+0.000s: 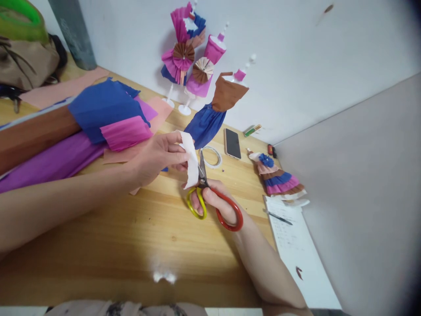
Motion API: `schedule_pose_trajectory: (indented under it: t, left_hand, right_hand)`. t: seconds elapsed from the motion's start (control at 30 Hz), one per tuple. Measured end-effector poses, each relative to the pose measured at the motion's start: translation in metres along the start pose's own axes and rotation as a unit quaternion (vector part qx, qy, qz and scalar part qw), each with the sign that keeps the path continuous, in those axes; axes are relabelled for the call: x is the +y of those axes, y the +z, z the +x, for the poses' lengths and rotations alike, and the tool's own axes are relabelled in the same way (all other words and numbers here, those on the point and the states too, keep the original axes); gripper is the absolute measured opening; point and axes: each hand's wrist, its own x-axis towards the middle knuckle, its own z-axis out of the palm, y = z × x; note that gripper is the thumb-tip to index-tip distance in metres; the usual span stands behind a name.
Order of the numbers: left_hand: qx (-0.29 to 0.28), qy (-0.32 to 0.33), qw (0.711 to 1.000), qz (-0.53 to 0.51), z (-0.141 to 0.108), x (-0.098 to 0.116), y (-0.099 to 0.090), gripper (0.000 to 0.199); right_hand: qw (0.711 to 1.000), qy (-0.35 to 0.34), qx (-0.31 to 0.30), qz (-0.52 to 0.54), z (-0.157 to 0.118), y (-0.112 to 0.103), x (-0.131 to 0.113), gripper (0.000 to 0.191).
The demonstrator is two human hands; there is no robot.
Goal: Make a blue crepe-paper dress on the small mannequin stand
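Currently, my left hand (pixel 173 151) pinches a white paper strip (pixel 190 162); my right hand (pixel 217 199) grips red-and-yellow scissors (pixel 203 181), blades parted beside the strip's edge.

A narrow white paper strip (pixel 191 166), softly creased and curved, hangs above the wooden tabletop (pixel 158 245), between its near and far edges. Scissors (pixel 203 181), one loop red, one yellow, point their parted blades toward the far edge, against the strip's right side.

Wooden table (pixel 171 245), phone (pixel 232 143), tape roll (pixel 211 157) (white)
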Motion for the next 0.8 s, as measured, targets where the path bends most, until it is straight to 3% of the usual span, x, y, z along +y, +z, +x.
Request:
schedule_pose_trajectory:
  t: [0.5, 0.8]
  left_hand:
    - [0.042, 0.037, 0.998, 0.022, -0.001, 0.003, 0.005, 0.012]
    - [0.042, 0.022, 0.998, 0.034, -0.002, 0.004, 0.008, 0.012]
  right_hand:
    - [0.996, 0.015, 0.006, 0.09, -0.001, 0.006, 0.008, 0.055]
    - [0.991, 0.03, 0.001, 0.129, 0.003, 0.012, 0.009, 0.062]
